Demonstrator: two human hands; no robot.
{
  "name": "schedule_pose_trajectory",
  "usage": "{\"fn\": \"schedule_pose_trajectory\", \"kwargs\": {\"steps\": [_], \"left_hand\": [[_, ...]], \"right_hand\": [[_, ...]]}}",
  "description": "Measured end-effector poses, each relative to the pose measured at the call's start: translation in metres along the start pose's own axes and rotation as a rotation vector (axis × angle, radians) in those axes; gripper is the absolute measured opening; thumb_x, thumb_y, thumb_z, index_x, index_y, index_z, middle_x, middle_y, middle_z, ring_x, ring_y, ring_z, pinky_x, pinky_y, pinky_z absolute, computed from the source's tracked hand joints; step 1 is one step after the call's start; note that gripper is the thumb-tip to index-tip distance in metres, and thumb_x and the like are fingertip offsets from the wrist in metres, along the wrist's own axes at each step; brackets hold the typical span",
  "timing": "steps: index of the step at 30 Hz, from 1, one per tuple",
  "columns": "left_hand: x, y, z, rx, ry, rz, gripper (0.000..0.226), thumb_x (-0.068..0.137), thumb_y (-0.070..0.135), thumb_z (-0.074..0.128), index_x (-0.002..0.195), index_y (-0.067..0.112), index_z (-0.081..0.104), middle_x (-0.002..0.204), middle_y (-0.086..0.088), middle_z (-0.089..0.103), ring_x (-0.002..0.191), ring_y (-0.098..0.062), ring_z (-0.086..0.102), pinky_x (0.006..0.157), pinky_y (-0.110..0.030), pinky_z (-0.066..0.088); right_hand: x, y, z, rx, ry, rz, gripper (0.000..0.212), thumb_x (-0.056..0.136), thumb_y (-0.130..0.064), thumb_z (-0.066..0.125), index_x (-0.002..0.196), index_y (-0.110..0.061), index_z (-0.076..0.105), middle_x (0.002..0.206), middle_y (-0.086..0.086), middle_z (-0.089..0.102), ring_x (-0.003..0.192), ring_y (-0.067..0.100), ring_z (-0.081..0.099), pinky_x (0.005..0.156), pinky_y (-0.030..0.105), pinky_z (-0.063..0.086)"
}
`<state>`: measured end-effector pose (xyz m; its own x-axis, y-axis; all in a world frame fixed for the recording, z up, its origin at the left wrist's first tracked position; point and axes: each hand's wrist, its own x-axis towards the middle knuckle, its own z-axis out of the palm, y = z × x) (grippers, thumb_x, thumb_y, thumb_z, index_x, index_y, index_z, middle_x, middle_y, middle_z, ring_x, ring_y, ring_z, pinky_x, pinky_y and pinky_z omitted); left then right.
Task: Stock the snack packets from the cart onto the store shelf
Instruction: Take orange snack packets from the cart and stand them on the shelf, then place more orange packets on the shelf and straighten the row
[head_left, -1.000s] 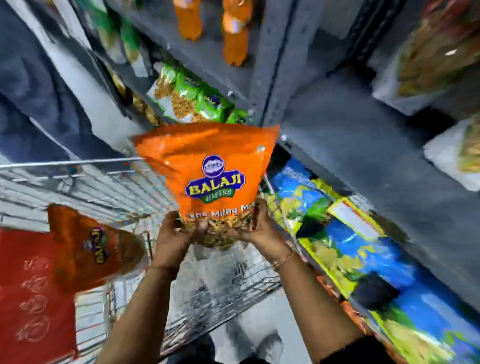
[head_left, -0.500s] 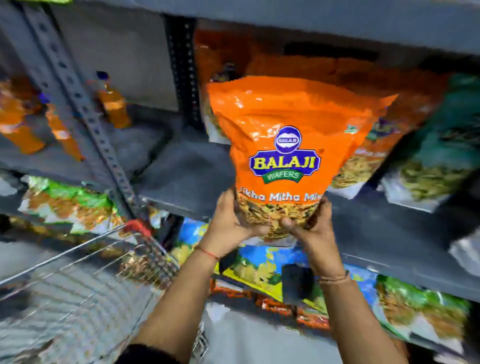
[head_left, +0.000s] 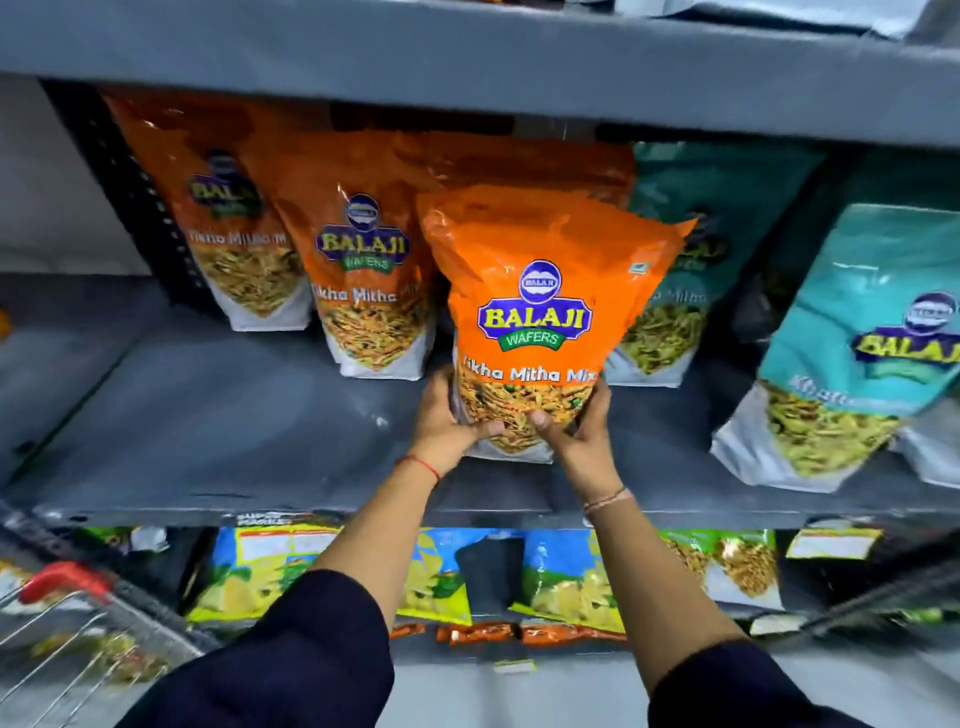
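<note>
Snack packet (head_left: 540, 322) gripped by both hands, upright on grey shelf (head_left: 208, 431).

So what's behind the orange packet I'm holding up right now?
Behind the orange packet an orange top and, to its right, a teal packet show; whatever stands directly behind its lower half is covered.

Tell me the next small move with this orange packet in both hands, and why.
Probably ease the orange packet back and set its base down on the grey shelf, then let go. The left hand and right hand grip its bottom corners. It stands upright in front of the orange row, beside the teal packets.
</note>
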<state>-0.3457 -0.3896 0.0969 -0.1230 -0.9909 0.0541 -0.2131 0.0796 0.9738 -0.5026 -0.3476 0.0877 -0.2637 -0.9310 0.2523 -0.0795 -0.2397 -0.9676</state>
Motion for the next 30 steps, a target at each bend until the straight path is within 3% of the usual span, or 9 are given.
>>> {"fn": "schedule_pose_trajectory", "kwargs": {"steps": [7,10,13,15,18,22,25,28,30], "left_hand": [[-0.028,-0.022,-0.001,-0.085,-0.003,-0.106,0.082,0.075,0.006,0.072,0.140,0.010,0.022,0.147,-0.014,0.036,0.133,-0.024,0.037,0.105,-0.033,0.036],[-0.069,-0.031,-0.019,-0.001,0.259,-0.034,0.074,0.079,0.013,0.069,0.139,0.007,0.027,0.143,-0.017,0.040,0.132,-0.026,0.040,0.109,-0.041,0.036],[-0.117,-0.044,-0.054,0.151,0.524,0.063,0.058,0.080,0.029,0.064,0.126,0.000,0.043,0.122,-0.023,0.053,0.111,-0.033,0.053,0.097,-0.038,0.043],[-0.144,-0.059,-0.082,0.290,0.630,0.049,0.057,0.079,0.039,0.055,0.119,-0.001,0.048,0.113,-0.024,0.055,0.105,-0.035,0.052,0.093,-0.034,0.038],[-0.184,-0.092,-0.128,0.356,0.709,-0.098,0.059,0.078,0.043,0.050,0.117,-0.001,0.049,0.114,-0.026,0.053,0.108,-0.036,0.047,0.096,-0.032,0.032],[-0.238,-0.151,-0.181,0.349,0.825,-0.412,0.058,0.080,0.033,0.063,0.119,-0.007,0.047,0.115,-0.032,0.052,0.111,-0.045,0.045,0.100,-0.053,0.037],[-0.274,-0.198,-0.210,0.010,1.013,-0.761,0.051,0.079,0.024,0.069,0.116,-0.006,0.049,0.114,-0.032,0.054,0.103,-0.045,0.055,0.093,-0.053,0.045],[-0.305,-0.227,-0.236,-0.632,1.232,-1.146,0.060,0.077,0.025,0.071,0.124,-0.003,0.047,0.115,-0.023,0.054,0.078,-0.036,0.059,0.064,-0.037,0.050],[-0.328,-0.249,-0.251,-0.782,1.310,-1.218,0.068,0.074,0.022,0.073,0.130,-0.002,0.042,0.128,-0.021,0.049,0.098,-0.036,0.058,0.073,-0.036,0.050]], "right_hand": [[-0.020,0.005,0.007,0.120,0.159,0.142,0.070,0.078,0.009,0.061,0.134,0.001,0.018,0.142,0.019,0.033,0.130,0.026,0.038,0.107,0.039,0.037],[-0.044,0.003,0.022,0.128,0.357,0.145,0.080,0.075,0.005,0.066,0.137,-0.003,0.017,0.144,0.006,0.031,0.127,0.006,0.038,0.102,0.016,0.038],[-0.094,0.012,0.063,-0.007,0.441,0.062,0.074,0.074,-0.009,0.073,0.133,-0.005,0.029,0.136,0.007,0.036,0.129,0.014,0.038,0.111,0.041,0.033],[-0.130,0.017,0.104,-0.138,0.307,-0.032,0.066,0.075,-0.026,0.071,0.129,-0.013,0.036,0.138,0.009,0.036,0.132,0.023,0.033,0.112,0.047,0.029],[-0.171,0.019,0.166,-0.236,-0.074,-0.140,0.059,0.076,-0.041,0.063,0.124,-0.018,0.040,0.138,-0.001,0.034,0.132,0.014,0.030,0.112,0.026,0.024],[-0.200,0.032,0.236,-0.404,-0.585,-0.232,0.060,0.075,-0.041,0.068,0.121,-0.008,0.048,0.137,0.014,0.040,0.131,0.012,0.029,0.110,0.030,0.026],[-0.219,0.052,0.277,-0.572,-0.944,-0.239,0.069,0.075,-0.043,0.067,0.129,-0.008,0.044,0.147,0.014,0.034,0.135,0.021,0.030,0.111,0.044,0.029],[-0.226,0.070,0.313,-0.782,-1.097,-0.338,0.065,0.078,-0.053,0.058,0.133,-0.022,0.041,0.148,0.003,0.036,0.135,0.021,0.033,0.106,0.044,0.024],[-0.233,0.079,0.344,-0.788,-1.162,-0.362,0.063,0.078,-0.047,0.062,0.131,-0.019,0.044,0.145,0.007,0.040,0.133,0.026,0.036,0.105,0.043,0.022]]}}
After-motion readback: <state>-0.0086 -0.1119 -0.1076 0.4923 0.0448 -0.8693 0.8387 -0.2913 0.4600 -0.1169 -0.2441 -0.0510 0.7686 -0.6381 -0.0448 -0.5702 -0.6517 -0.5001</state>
